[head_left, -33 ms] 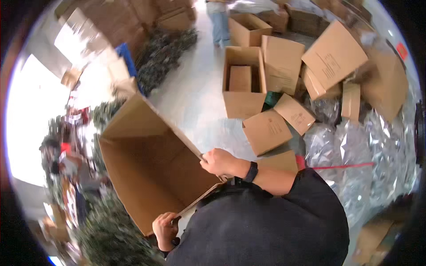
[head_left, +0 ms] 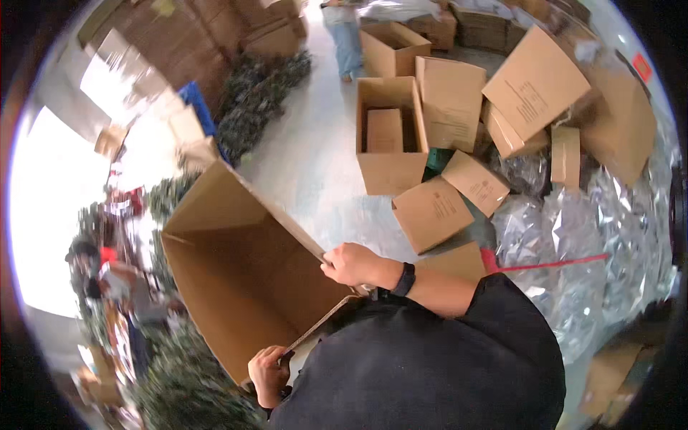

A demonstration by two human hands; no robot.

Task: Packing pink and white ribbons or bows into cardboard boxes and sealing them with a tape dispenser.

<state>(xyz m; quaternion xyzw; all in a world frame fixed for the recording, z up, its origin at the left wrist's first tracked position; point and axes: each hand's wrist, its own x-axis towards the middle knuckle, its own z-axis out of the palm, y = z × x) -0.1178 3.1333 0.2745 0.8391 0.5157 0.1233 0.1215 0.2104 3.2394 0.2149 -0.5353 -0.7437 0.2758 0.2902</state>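
A large open cardboard box (head_left: pixel 247 276) is held in front of my body, tilted with its mouth toward me, and bare brown cardboard shows inside. My left hand (head_left: pixel 269 375) is closed around the near edge of its rim, at the lower corner. Farther right, my right hand (head_left: pixel 353 264) grips the upper right edge, fingers wrapped over the cardboard. The outer sides and underside of the box are mostly hidden.
Across the floor stands an open carton (head_left: pixel 390 172) with a smaller box inside. Several cartons (head_left: pixel 536 82) and clear plastic-wrapped bundles (head_left: pixel 566 236) are piled right. Dark green foliage (head_left: pixel 190 376) lies left. One person (head_left: pixel 345 43) stands far ahead; another (head_left: pixel 118 283) is at the left.
The view has shifted slightly, so the surroundings sit a little differently. Both hands keep the same hold on the box.
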